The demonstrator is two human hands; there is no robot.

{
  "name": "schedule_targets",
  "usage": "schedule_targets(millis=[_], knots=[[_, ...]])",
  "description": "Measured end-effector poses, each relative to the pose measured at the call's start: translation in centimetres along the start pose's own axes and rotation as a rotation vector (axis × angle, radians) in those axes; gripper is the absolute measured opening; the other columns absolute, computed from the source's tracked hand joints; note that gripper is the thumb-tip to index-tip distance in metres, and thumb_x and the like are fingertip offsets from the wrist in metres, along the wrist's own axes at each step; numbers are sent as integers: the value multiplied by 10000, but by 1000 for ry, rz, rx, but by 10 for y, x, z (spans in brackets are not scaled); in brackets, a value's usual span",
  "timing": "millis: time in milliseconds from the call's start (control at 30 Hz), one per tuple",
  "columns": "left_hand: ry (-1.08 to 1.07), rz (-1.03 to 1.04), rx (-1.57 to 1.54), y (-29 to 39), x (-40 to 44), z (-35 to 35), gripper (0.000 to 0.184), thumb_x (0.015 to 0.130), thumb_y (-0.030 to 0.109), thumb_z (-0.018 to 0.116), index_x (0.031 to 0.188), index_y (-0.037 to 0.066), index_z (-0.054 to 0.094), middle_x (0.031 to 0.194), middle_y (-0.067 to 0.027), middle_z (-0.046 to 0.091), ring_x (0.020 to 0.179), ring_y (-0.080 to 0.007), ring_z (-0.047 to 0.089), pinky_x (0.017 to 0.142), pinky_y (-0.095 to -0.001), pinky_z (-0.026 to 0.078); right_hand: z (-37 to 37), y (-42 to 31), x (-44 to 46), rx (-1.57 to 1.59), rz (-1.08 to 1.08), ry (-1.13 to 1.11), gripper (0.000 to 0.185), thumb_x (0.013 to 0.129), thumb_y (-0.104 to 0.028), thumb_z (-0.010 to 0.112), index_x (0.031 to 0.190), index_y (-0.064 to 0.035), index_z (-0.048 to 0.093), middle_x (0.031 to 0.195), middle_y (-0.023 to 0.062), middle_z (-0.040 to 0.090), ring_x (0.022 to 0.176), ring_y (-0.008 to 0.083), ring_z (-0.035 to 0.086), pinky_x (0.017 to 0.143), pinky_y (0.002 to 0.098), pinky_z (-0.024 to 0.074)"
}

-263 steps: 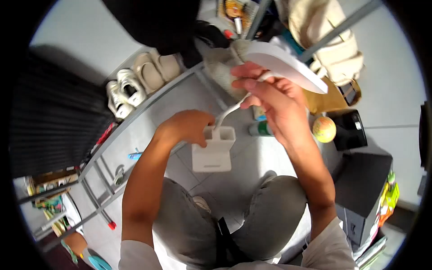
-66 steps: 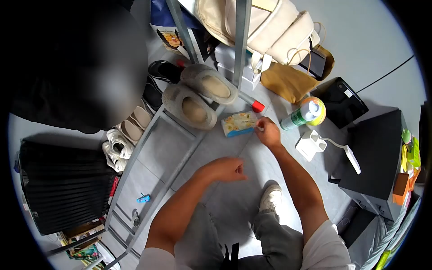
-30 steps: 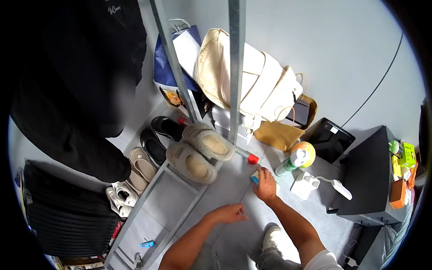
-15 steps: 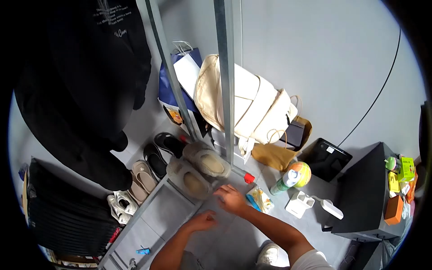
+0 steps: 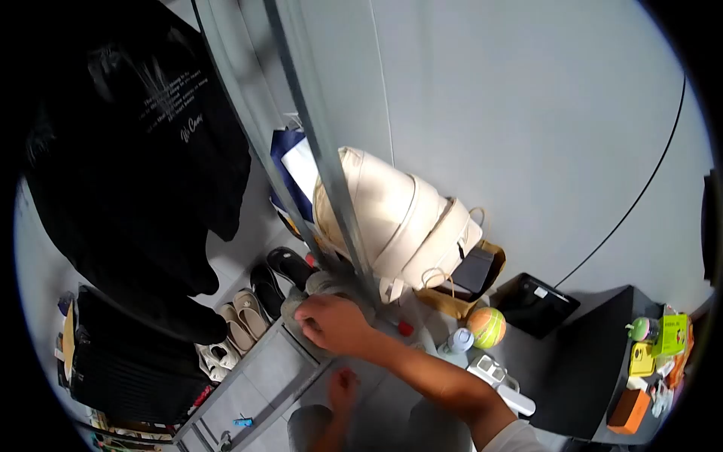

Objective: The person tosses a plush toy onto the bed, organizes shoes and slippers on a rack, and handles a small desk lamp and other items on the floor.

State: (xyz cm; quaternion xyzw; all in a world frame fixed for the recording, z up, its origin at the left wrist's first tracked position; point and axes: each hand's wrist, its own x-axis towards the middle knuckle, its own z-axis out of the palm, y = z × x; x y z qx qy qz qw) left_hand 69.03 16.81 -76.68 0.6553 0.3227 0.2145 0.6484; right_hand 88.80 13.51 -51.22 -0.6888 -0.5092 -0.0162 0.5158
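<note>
My right hand [image 5: 330,324] is over the grey fuzzy slippers [image 5: 322,283] at the corner of the metal frame. Its fingers are bent with the thumb apart, and nothing shows between them; whether it touches a slipper is unclear. My left hand [image 5: 343,386] is lower down, above the floor, with its fingers curled in and nothing visible in it. My right hand and forearm hide much of the slippers. Beside them stand black shoes [image 5: 289,265] and beige shoes [image 5: 250,313].
Metal posts [image 5: 324,151] rise before a cream backpack [image 5: 395,218]. Black clothing [image 5: 151,173] hangs at the left. To the right are a bottle [image 5: 460,340], a ball [image 5: 486,327], a white device [image 5: 488,369] and a dark cabinet [image 5: 584,369].
My right hand has let go of the floral packet, which lay on the floor, and moved left to the slippers. My left hand has stayed low. The view has tilted up toward the wall.
</note>
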Motion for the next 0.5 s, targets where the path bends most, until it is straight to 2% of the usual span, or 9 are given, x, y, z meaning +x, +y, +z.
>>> schedule_targets(millis=[100, 167, 267, 300, 367, 400, 433, 467, 500], knots=[[-56, 26, -82, 49, -14, 24, 122, 1011, 72, 539, 1105, 6, 579, 948, -81, 649, 881, -157, 656, 753, -296, 522, -33, 0, 19, 61, 115, 338, 278, 831, -142, 719, 1084, -91, 615, 1089, 134, 641, 1002, 329, 653, 826, 409, 542], [-101, 166, 27, 82, -3, 28, 152, 990, 36, 575, 1140, 13, 560, 935, -70, 637, 852, -154, 652, 746, -288, 538, -60, 6, 37, 4, 183, 555, 413, 823, -155, 735, 1185, -68, 555, 1169, 178, 609, 1087, 367, 627, 866, 424, 531], [-135, 277, 188, 155, 18, 35, 204, 972, 10, 599, 1174, 20, 565, 926, -52, 629, 826, -149, 645, 740, -283, 537, -104, 7, 71, -232, 31, 768, 625, 822, -183, 771, 1330, 4, 458, 1327, 260, 534, 1232, 409, 552, 991, 425, 483], [-140, 297, 239, 182, 27, 37, 217, 969, 6, 602, 1182, 22, 572, 924, -46, 627, 821, -147, 643, 739, -282, 532, -109, 14, 77, -158, 65, 673, 667, 834, -205, 771, 1363, 17, 429, 1350, 266, 523, 1252, 416, 537, 1017, 432, 464], [-294, 390, 448, 231, 48, 26, 311, 962, 50, 619, 1270, 42, 579, 1038, -83, 641, 933, -170, 644, 794, -296, 529, -96, 41, 83, 3, 146, 478, 755, 857, -247, 770, 1428, 43, 370, 1397, 277, 500, 1292, 430, 508, 1070, 445, 427], [-316, 389, 533, 277, 50, 30, 313, 964, 77, 633, 1273, 60, 584, 1070, -89, 635, 956, -179, 643, 809, -300, 529, -88, 46, 85, 94, 178, 399, 778, 890, -305, 754, 1462, 27, 345, 1423, 271, 483, 1278, 439, 515, 1056, 464, 433], [-339, 379, 616, 315, 54, 31, 316, 966, 104, 647, 1276, 78, 588, 1103, -94, 628, 979, -189, 641, 823, -305, 528, -80, 50, 85, 213, 335, 285, 788, 895, -317, 749, 1474, 20, 334, 1415, 282, 489, 1272, 429, 528, 1055, 454, 436], [-350, 466, 652, 324, 71, 25, 321, 964, 114, 652, 1278, 84, 589, 1141, -101, 615, 1018, -231, 637, 849, -319, 528, -85, 39, 91, 320, 488, 163, 799, 900, -330, 745, 1485, 13, 323, 1407, 292, 494, 1266, 420, 541, 1054, 444, 439], [-363, 549, 684, 324, 84, 14, 326, 963, 124, 656, 1280, 90, 590, 1179, -109, 602, 1057, -273, 632, 875, -333, 529, -71, 41, 88, 327, 500, 134, 799, 900, -330, 745, 1485, 13, 323, 1407, 292, 494, 1266, 420, 541, 1054, 444, 439]])
